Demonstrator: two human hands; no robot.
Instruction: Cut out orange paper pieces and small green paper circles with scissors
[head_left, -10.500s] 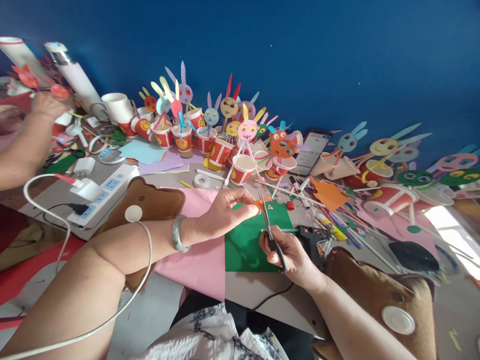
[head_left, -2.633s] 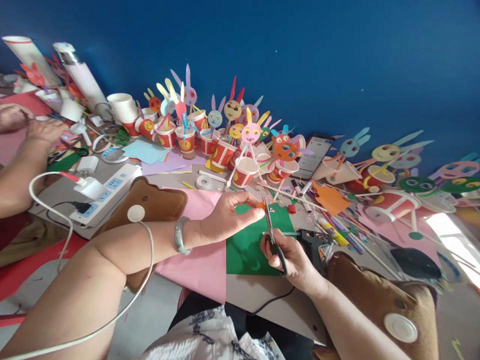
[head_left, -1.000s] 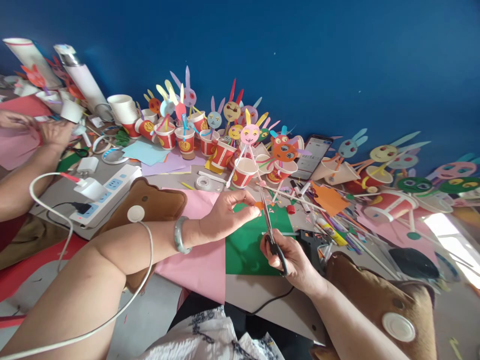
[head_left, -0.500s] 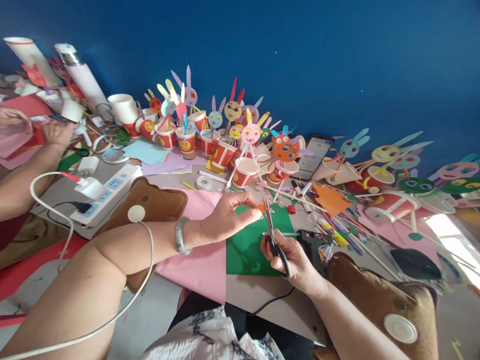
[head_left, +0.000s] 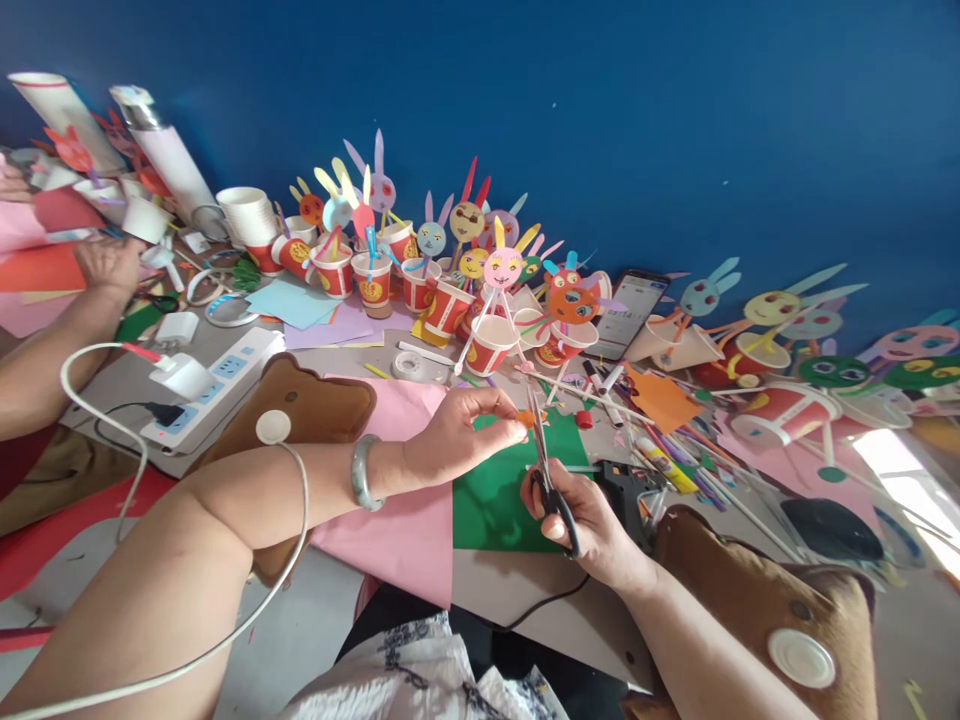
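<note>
My left hand (head_left: 457,435) pinches a small orange paper piece (head_left: 526,419) between thumb and fingers, above a green paper sheet (head_left: 491,495). My right hand (head_left: 581,515) grips black-handled scissors (head_left: 544,455), whose blades point up and meet the orange piece. A pink paper sheet (head_left: 401,520) lies under my left wrist, which wears a grey bangle (head_left: 360,472).
Red paper cups with bunny-eared paper faces (head_left: 450,270) crowd the back of the table by the blue wall. A phone (head_left: 628,312), a black glue gun (head_left: 626,487), pens, a power strip (head_left: 214,385) and brown pads lie around. Another person's hand (head_left: 105,265) handles papers at far left.
My hands have barely moved; the scissors keep working at the orange piece. At far left the other person has lifted and shifted pink and red papers.
</note>
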